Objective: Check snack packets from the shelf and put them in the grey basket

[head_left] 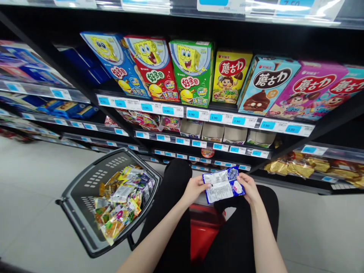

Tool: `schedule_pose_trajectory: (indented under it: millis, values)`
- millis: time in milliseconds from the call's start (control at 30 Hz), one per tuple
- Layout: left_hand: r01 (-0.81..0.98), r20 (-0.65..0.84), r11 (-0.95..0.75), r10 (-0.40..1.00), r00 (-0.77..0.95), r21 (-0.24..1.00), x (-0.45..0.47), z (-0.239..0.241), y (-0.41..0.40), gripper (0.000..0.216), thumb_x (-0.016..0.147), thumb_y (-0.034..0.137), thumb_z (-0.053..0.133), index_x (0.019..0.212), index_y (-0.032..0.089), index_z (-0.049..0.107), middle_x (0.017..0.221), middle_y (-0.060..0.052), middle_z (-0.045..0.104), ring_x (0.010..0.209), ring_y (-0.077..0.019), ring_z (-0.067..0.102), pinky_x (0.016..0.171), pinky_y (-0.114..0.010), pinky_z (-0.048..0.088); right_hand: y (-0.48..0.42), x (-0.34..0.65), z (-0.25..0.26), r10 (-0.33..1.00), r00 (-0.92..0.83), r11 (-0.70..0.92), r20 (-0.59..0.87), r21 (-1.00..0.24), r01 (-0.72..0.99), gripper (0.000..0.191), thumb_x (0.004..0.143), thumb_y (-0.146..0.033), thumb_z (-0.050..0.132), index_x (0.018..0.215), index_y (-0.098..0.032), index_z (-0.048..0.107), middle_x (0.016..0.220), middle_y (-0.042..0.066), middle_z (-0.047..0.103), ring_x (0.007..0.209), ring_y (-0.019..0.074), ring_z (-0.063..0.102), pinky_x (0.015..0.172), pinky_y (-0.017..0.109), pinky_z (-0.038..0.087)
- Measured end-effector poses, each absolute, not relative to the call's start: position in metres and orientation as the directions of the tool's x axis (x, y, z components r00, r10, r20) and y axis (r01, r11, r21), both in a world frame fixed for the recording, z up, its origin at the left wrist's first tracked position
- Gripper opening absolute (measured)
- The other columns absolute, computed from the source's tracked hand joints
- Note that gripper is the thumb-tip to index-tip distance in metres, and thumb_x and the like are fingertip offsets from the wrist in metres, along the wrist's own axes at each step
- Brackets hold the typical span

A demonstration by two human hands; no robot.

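Note:
A blue and white candy packet (220, 190) is stretched between my two hands above my knees, with a printed white panel facing up and a picture of blueberries at its far right corner. My left hand (195, 188) pinches its left edge, thumb on top. Gripping the right edge is my right hand (249, 186), fingers partly hidden under the packet. To my left, a grey shopping basket (76, 185) holds a heap of colourful candy packets (122, 204).
Ahead is a store shelf with price tags (167, 110) and upright snack boxes (193, 72). Below them sit open display cartons (213, 132), some with packets at the left. Gold packets (295, 167) lie on a lower shelf at right. Something red (203, 231) is between my legs.

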State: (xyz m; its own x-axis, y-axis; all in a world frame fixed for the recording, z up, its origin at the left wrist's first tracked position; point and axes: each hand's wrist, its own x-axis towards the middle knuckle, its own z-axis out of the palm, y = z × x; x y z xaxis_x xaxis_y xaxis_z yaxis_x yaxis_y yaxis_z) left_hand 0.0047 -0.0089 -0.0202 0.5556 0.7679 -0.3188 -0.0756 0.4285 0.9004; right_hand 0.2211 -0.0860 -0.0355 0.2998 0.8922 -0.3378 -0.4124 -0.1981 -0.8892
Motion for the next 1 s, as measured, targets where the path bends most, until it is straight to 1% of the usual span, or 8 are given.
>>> schedule_pose_trajectory:
  millis: [167, 333, 433, 533, 667, 767, 867, 1000]
  values:
    - [-0.034, -0.408, 0.483, 0.774, 0.483, 0.875, 0.006, -0.024, -0.007, 0.041, 0.057, 0.030, 0.074, 0.091, 0.009, 0.066, 0.069, -0.007, 0.070, 0.060, -0.0194, 0.064, 0.054, -0.026, 0.048, -0.081, 0.218, -0.041, 0.896, 0.346, -0.191, -0.278, -0.945, -0.267, 0.028, 0.066, -0.043, 0.068, 0.062, -0.019, 0.054, 0.057, -0.003, 0.052, 0.051, 0.0103, 0.043, 0.049, 0.022, 0.033]
    - [-0.030, -0.422, 0.490, 0.779, 0.464, 0.871, 0.006, -0.022, -0.007, 0.041, 0.056, 0.029, 0.074, 0.092, 0.010, 0.067, 0.067, -0.006, 0.070, 0.058, -0.0179, 0.063, 0.053, -0.024, 0.047, -0.077, 0.216, -0.049, 0.898, 0.380, -0.190, -0.224, -0.974, -0.125, 0.037, 0.068, -0.050, 0.062, 0.057, -0.020, 0.045, 0.053, -0.004, 0.046, 0.051, 0.0103, 0.039, 0.048, 0.022, 0.031]
    - [-0.024, -0.415, 0.477, 0.788, 0.454, 0.879, 0.006, -0.020, -0.007, 0.039, 0.056, 0.029, 0.074, 0.090, 0.010, 0.068, 0.066, -0.005, 0.070, 0.057, -0.0171, 0.063, 0.051, -0.023, 0.046, -0.077, 0.216, -0.048, 0.903, 0.385, -0.186, -0.193, -0.981, -0.056, 0.035, 0.071, -0.050, 0.059, 0.059, -0.020, 0.047, 0.053, -0.004, 0.046, 0.051, 0.0110, 0.040, 0.049, 0.022, 0.032]
    - [-0.024, -0.414, 0.474, 0.791, 0.451, 0.880, 0.006, -0.017, -0.007, 0.039, 0.056, 0.030, 0.074, 0.090, 0.011, 0.068, 0.067, -0.005, 0.070, 0.056, -0.0165, 0.062, 0.051, -0.023, 0.045, -0.079, 0.216, -0.043, 0.908, 0.395, -0.159, -0.139, -0.987, 0.018, 0.033, 0.072, -0.051, 0.057, 0.063, -0.020, 0.053, 0.058, -0.002, 0.052, 0.054, 0.0130, 0.046, 0.052, 0.024, 0.036]
    - [-0.019, -0.400, 0.456, 0.799, 0.449, 0.890, 0.005, -0.019, -0.006, 0.037, 0.058, 0.030, 0.074, 0.088, 0.010, 0.068, 0.062, -0.004, 0.069, 0.053, -0.0150, 0.060, 0.050, -0.022, 0.044, -0.081, 0.216, -0.039, 0.934, 0.330, -0.130, -0.138, -0.990, -0.046, 0.033, 0.064, -0.051, 0.066, 0.071, -0.020, 0.060, 0.061, 0.000, 0.057, 0.055, 0.0152, 0.051, 0.055, 0.027, 0.040]
    - [-0.007, -0.364, 0.417, 0.802, 0.473, 0.909, 0.005, -0.023, -0.007, 0.033, 0.059, 0.031, 0.072, 0.085, 0.010, 0.068, 0.061, -0.003, 0.068, 0.055, -0.0157, 0.060, 0.053, -0.024, 0.045, -0.081, 0.215, -0.041, 0.913, 0.367, -0.164, -0.178, -0.984, -0.069, 0.032, 0.058, -0.047, 0.072, 0.062, -0.019, 0.057, 0.052, -0.002, 0.053, 0.048, 0.0132, 0.047, 0.049, 0.026, 0.038]
    - [0.075, -0.294, 0.292, 0.844, 0.448, 0.954, 0.004, -0.026, -0.008, 0.023, 0.061, 0.031, 0.071, 0.074, 0.012, 0.068, 0.062, -0.003, 0.067, 0.059, -0.0163, 0.061, 0.055, -0.023, 0.045, -0.082, 0.216, -0.046, 0.876, 0.442, -0.180, -0.191, -0.981, -0.067, 0.035, 0.061, -0.046, 0.070, 0.053, -0.018, 0.049, 0.045, -0.005, 0.044, 0.043, 0.0091, 0.038, 0.044, 0.023, 0.031]
    - [0.251, -0.211, 0.111, 0.883, 0.419, 0.962, 0.003, -0.023, -0.010, 0.020, 0.065, 0.034, 0.067, 0.060, 0.014, 0.064, 0.050, 0.000, 0.061, 0.046, -0.0128, 0.055, 0.045, -0.020, 0.041, -0.080, 0.217, -0.050, 0.856, 0.480, -0.178, -0.193, -0.981, -0.078, 0.039, 0.065, -0.045, 0.067, 0.051, -0.019, 0.041, 0.044, -0.007, 0.037, 0.042, 0.0076, 0.032, 0.042, 0.022, 0.027]
